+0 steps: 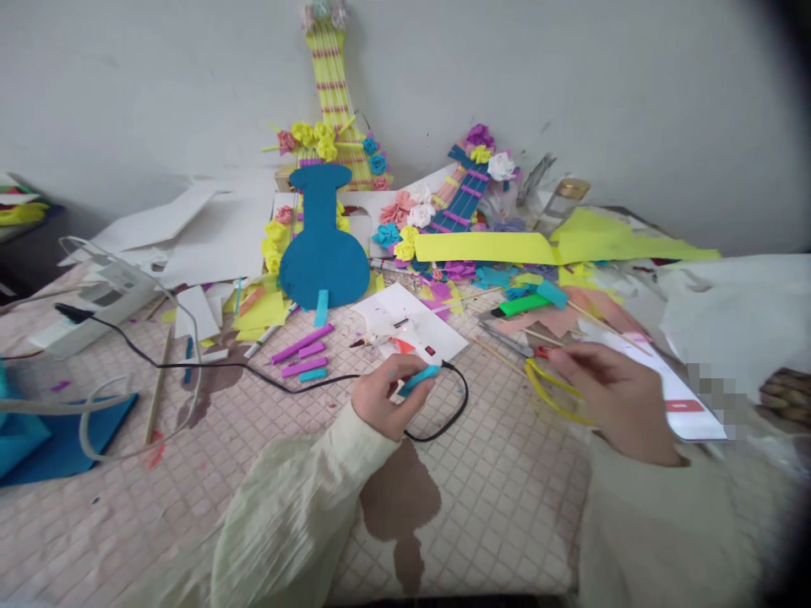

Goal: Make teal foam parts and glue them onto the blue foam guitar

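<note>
My left hand (393,395) pinches a small folded blue strip (419,381) between thumb and fingers. Further right, my right hand (612,393) has its fingertips closed at the red pivot of a pair of scissors (550,390) with yellow handles. The blades point left, toward a green utility knife (523,305). Just beyond my left hand a glue gun (402,336) lies on white paper (447,338), its black cord curling past my fingers. A dark blue guitar-shaped cutout (324,262) leans upright behind, with a light blue tab at its base.
Purple strips (304,350) lie left of the glue gun. A power strip (95,317) with cables stands at the left. Decorated paper guitars (333,84) lean against the wall. A long yellow strip (485,247) and a lit phone (681,397) are at the right.
</note>
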Tool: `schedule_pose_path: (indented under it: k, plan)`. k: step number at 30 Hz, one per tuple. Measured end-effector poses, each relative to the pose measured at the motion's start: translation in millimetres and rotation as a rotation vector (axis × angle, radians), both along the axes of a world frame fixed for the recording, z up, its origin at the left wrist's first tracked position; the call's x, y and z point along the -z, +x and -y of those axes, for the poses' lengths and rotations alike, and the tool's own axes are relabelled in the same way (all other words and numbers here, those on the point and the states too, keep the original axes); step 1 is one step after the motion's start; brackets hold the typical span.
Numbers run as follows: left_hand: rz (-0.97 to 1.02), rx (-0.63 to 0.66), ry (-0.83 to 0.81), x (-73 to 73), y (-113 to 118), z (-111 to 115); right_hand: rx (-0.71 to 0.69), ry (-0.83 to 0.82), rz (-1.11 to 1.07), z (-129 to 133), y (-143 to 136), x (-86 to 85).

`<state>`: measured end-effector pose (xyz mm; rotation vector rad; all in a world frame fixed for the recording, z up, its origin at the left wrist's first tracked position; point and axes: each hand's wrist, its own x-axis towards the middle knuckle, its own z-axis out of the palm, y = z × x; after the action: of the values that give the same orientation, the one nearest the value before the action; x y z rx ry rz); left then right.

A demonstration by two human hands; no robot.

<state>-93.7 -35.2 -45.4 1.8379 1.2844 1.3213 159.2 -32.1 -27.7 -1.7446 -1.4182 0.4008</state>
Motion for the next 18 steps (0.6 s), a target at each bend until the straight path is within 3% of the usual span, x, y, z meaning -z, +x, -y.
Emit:
schedule_pose_path:
  k: [4, 7, 11, 18]
  plan:
    - [-0.144, -0.009, 0.231, -1.4, -3, -1, -0.398, 0.118, -0.065, 9, -55, -5.8]
    - [-0.186, 0.035, 0.365, -1.6, -6, -2, -0.549, 0.123, -0.095, 15, -80, -8.1]
    - [-0.191, 0.026, 0.421, -3.7, -7, -2, -0.596, 0.127, -0.125, 17, -90, -5.4]
    - [-0.142, -0.041, 0.342, -0.9, -3, 0, -0.594, 0.235, -0.036, 20, -97, 0.8]
